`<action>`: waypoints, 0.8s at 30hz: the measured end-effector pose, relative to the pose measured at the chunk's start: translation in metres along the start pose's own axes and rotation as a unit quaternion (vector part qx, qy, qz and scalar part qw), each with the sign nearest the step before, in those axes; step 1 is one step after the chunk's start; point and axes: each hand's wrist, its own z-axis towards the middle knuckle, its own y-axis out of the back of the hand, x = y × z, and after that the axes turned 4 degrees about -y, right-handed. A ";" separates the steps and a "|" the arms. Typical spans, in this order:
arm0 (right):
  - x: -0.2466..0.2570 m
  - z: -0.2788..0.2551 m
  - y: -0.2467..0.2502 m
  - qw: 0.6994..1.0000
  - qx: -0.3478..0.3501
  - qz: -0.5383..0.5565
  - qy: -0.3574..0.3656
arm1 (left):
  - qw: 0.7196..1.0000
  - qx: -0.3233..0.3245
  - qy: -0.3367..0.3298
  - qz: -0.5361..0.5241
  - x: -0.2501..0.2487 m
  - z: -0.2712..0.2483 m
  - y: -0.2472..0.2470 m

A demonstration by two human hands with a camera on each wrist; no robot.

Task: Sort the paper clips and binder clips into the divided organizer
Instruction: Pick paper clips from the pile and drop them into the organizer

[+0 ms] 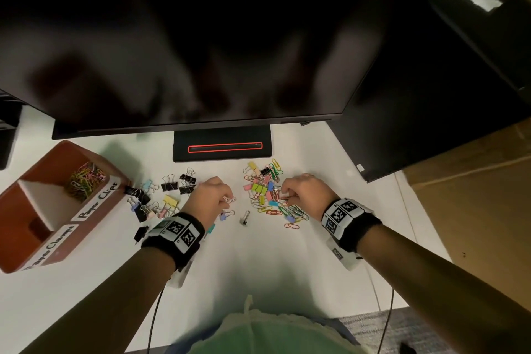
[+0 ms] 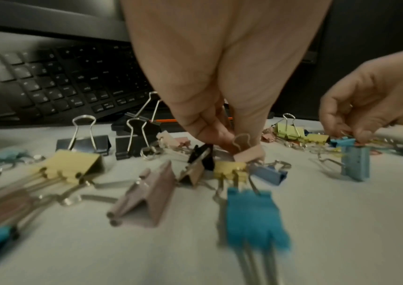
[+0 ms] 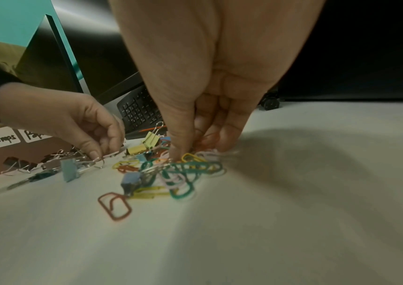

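My left hand pinches a pink binder clip by its wire handle, just above the white desk. My right hand reaches fingertips-down into a mixed pile of coloured paper clips and binder clips and pinches paper clips between thumb and fingers. A separate group of binder clips, black and pastel, lies left of my left hand. The brown divided organizer stands at far left; its far compartment holds paper clips, and the near one, labelled for clamps, looks mostly in shadow.
A dark monitor hangs over the desk's far half on its stand. A black keyboard lies behind the clips. A small black clip and a red paper clip lie apart. The desk's right edge runs close by my right arm.
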 end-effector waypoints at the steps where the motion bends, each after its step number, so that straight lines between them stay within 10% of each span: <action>1: 0.001 0.000 0.000 1.000 0.004 0.001 -0.004 | 1.000 0.002 -0.001 0.009 0.000 0.000 0.001; 18: 0.006 -0.004 0.002 0.999 0.029 0.022 -0.019 | 0.995 0.068 -0.003 0.074 -0.007 0.007 0.002; 24: 0.000 -0.007 0.000 0.999 0.026 0.028 -0.012 | 1.000 -0.004 -0.006 -0.001 -0.014 0.015 -0.003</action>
